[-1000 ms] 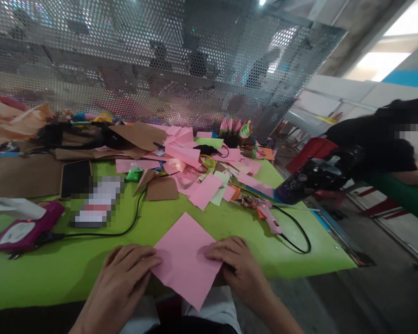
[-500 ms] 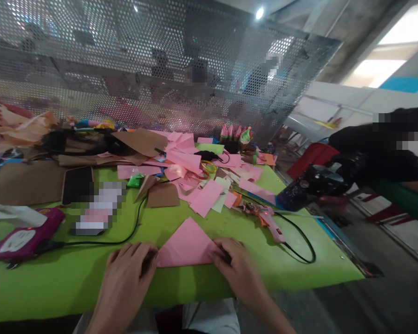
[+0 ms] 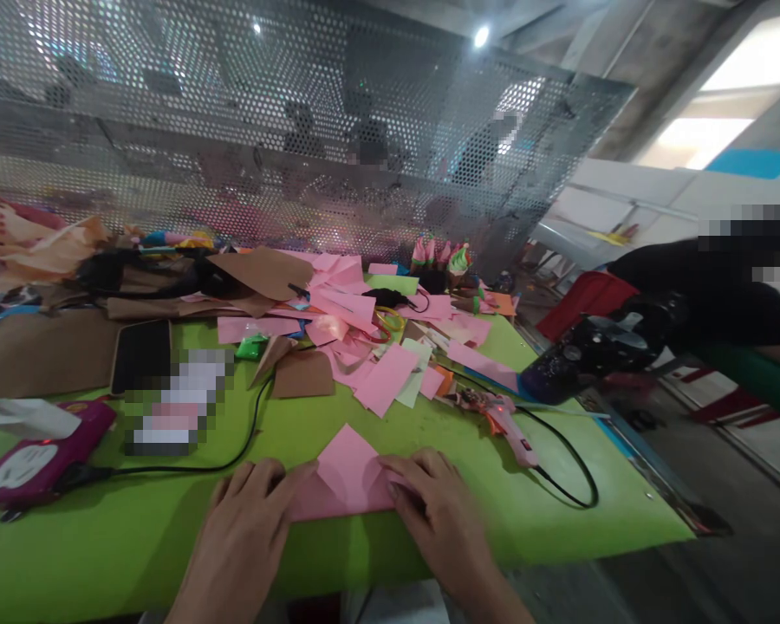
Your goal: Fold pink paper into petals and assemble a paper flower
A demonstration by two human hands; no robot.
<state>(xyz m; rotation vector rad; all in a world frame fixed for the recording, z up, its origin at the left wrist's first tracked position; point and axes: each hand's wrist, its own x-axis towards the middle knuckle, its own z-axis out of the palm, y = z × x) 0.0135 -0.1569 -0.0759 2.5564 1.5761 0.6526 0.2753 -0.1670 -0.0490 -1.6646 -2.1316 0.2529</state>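
Observation:
A folded sheet of pink paper (image 3: 347, 472) lies on the green tabletop, its peak pointing away from me and its straight edge toward me. My left hand (image 3: 250, 507) is at its left corner, the thumb and curled fingers closed on the paper. At the right corner my right hand (image 3: 432, 503) pinches a folded flap between thumb and fingers. The side corners are partly hidden under my fingers. Beyond my right hand rests a pink glue gun (image 3: 510, 433) with a lit red light and a black cord.
A purple power strip (image 3: 45, 455), a dark phone (image 3: 141, 357) and a second, blurred-out phone (image 3: 182, 403) lie left. Pink scraps (image 3: 385, 380) and brown paper (image 3: 260, 276) pile up behind. A dark tumbler (image 3: 562, 360) stands right. A person (image 3: 708, 286) sits beyond it.
The pink paper's side corners have been folded inward over its middle, narrowing its upper part. Both hands have moved closer in on it. The view has shifted slightly.

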